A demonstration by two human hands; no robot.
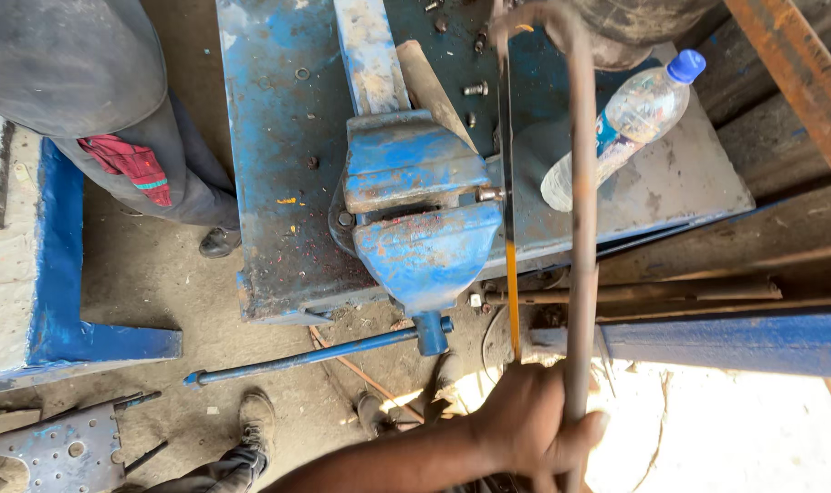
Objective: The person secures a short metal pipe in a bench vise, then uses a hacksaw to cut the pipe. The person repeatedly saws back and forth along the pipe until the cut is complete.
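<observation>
Your right hand [534,424] is wrapped tight around the handle end of a rusty hacksaw [580,210], whose blade crosses a small bolt-like piece [489,194] clamped in the blue bench vise [420,215]. You look mid-cut; the next stroke wants steady, straight pressure. Your left hand is out of view. Right of the vise, a plastic water bottle [627,123] lies on the worn steel bench [278,137]; beyond the vise, loose bolts. The floor is dirt.

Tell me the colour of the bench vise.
Blue, with chipped and worn paint; the vise shows best in the head view.
</observation>
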